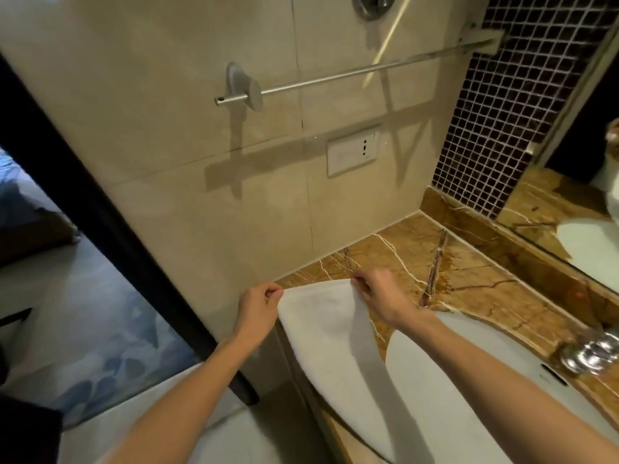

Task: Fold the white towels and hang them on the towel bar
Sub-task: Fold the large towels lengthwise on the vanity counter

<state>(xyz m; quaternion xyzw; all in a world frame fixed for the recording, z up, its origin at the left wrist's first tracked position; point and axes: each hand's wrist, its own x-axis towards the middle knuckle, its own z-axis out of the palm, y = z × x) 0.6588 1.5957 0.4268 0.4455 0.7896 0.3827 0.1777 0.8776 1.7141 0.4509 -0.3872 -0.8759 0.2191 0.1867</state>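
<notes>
A white towel [330, 343] lies folded in a long strip on the brown marble counter [469, 283], its near end running toward me. My left hand [258, 308] pinches its far left corner at the counter's edge. My right hand [378, 294] pinches the far right corner. The far edge sits between both hands, a little short of the wall. The metal towel bar [355, 73] is mounted on the beige tiled wall above, bare, with nothing hanging on it.
A white sink basin [475, 380] sits to the right of the towel, with a chrome tap [593, 351] behind it. A wall socket [351, 155] is below the bar. A mirror [576, 209] and dark mosaic tiles [509, 105] line the right; a dark door frame [100, 209] stands left.
</notes>
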